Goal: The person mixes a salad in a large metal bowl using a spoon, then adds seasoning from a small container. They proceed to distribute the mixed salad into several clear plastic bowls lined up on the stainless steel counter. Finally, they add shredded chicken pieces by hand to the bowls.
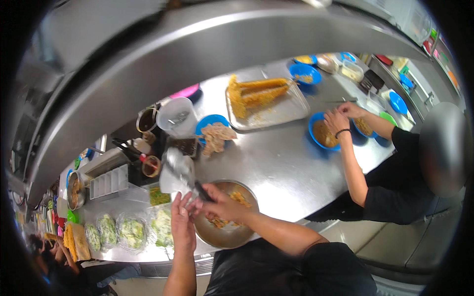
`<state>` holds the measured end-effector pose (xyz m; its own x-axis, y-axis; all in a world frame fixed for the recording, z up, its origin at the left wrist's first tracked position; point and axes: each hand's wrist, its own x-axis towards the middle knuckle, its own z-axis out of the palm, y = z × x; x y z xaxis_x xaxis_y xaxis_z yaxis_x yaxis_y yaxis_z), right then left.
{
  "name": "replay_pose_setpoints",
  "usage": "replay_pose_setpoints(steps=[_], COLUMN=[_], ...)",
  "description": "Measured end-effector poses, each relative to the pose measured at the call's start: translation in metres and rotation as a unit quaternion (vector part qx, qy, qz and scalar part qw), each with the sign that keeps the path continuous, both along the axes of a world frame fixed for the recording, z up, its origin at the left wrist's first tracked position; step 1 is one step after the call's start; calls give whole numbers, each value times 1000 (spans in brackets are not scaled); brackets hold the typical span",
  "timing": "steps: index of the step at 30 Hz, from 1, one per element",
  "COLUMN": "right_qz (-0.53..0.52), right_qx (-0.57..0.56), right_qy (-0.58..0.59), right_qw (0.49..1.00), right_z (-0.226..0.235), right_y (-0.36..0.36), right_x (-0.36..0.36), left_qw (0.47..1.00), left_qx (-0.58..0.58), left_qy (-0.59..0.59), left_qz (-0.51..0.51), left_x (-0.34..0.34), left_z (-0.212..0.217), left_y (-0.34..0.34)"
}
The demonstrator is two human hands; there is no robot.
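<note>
My right hand [223, 203] grips the black handle of a metal utensil [178, 167]. Its shiny head points up and left and is smeared by motion, so I cannot tell its exact kind. Close beside the handle, my left hand [182, 217] is raised with its fingers apart and appears to hold nothing. Under my right hand and forearm stands a round metal bowl [210, 238], with golden-brown fried pieces [240, 199] partly hidden inside. A white container [173, 181] sits just behind the utensil's head.
Ahead are a blue bowl [212, 120] of pale battered meat and a tray [296, 111] of breaded pieces. Several bags of shredded greens [132, 232] lie left. At right, a co-worker's hands [340, 118] work over a blue bowl [312, 132]. A steel shelf [217, 42] spans above.
</note>
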<state>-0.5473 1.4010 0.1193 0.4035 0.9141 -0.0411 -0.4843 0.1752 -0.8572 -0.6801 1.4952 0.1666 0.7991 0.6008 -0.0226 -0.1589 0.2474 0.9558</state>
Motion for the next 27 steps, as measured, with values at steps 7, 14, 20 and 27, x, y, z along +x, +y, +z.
replay_pose_setpoints(steps=[7, 14, 20, 27], right_qz=[8, -121, -161, -385], right_qx=[-170, -248, -188, -47], right_qy=[66, 38, 69, 280], right_qw=[983, 960, 966, 878], right_z=[-32, -24, -7, 43], right_y=[-112, -208, -205, -144], right_x=[2, 39, 20, -33], left_qw=[890, 903, 916, 886], left_qx=[332, -182, -214, 358], left_qy=[246, 344, 282, -155], left_qz=[195, 181, 190, 249], left_x=[-53, -108, -88, -57], left_z=[-71, -142, -141, -60], left_y=[-46, -64, -68, -130])
